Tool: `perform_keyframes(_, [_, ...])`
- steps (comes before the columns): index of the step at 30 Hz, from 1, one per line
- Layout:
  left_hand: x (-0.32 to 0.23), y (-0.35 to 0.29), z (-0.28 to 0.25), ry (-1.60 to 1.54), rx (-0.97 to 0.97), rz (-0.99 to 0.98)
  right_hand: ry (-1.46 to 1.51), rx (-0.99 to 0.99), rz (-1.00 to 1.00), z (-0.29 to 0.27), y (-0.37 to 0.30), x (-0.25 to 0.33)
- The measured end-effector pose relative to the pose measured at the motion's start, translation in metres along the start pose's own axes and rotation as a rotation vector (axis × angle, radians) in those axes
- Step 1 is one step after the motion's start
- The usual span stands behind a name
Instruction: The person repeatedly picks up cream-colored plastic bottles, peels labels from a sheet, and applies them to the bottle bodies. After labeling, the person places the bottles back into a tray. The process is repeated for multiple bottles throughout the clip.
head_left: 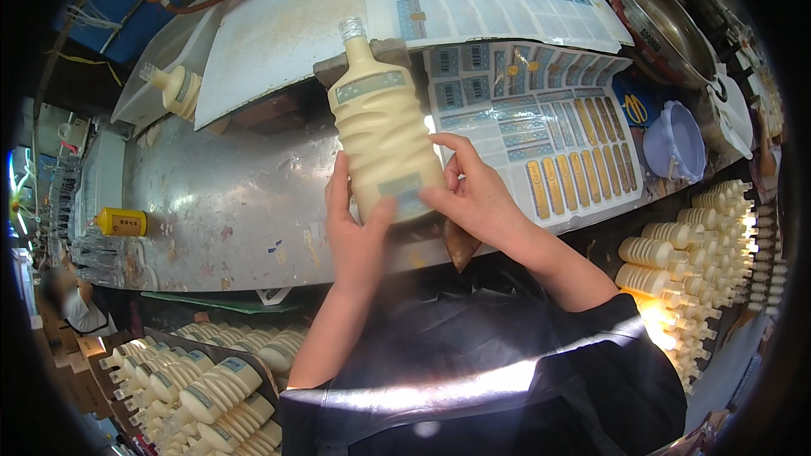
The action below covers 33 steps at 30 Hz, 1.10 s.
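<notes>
A cream bottle (pixel 382 131) with wavy ridges and a clear threaded neck lies tilted back over the bench, its neck end resting on a dark block (pixel 324 73). One blue-grey label (pixel 370 87) sits near its shoulder and another label (pixel 405 191) near its base. My left hand (pixel 353 228) grips the lower left side, fingers along the edge and thumb by the lower label. At the lower right, my right hand (pixel 475 194) pinches the base, its thumb at that label's edge; its index finger is bent beside the bottle. The bottle's underside is hidden.
Label sheets (pixel 494 13) in blue and gold cover the bench's right side. Beyond them are a lilac bucket (pixel 673 142) and a large round pan (pixel 663 21). A yellow container (pixel 121 222) stands left. Many cream bottles (pixel 221 388) lie on both sides; a person (pixel 83 308) is far left.
</notes>
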<state>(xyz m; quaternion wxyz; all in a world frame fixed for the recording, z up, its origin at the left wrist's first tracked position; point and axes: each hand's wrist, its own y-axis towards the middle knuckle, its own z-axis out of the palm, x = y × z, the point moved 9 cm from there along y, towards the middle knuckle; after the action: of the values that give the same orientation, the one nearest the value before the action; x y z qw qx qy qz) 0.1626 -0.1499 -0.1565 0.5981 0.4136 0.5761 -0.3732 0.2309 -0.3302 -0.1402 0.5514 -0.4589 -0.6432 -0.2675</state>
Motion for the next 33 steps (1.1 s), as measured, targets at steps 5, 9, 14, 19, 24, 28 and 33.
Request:
perform_keyframes(5, [-0.001,0.0,0.001,-0.012,0.003,0.003,-0.004,-0.006,0.006,0.0,0.0,-0.002])
perform_keyframes(9, [-0.001,0.0,0.0,-0.011,-0.004,0.002,-0.013,-0.007,-0.001,0.0,0.001,-0.001])
perform_keyframes(14, [0.0,-0.002,0.002,0.004,0.007,-0.003,0.225,-0.014,0.064,-0.01,0.007,-0.007])
perform_keyframes(19, [-0.007,-0.003,0.006,0.153,0.034,0.028,0.316,0.016,-0.076,-0.026,0.013,0.019])
perform_keyframes(24, [-0.006,-0.005,0.005,0.159,0.008,0.045,-0.363,-0.156,-0.623,-0.009,-0.003,0.083])
perform_keyframes(28, [-0.004,-0.011,-0.002,0.151,-0.025,0.056,-0.556,-0.24,-1.047,-0.001,-0.044,0.106])
perform_keyframes(33, [0.014,-0.007,-0.007,-0.028,-0.013,0.026,-0.493,0.001,-1.023,0.034,-0.073,0.091])
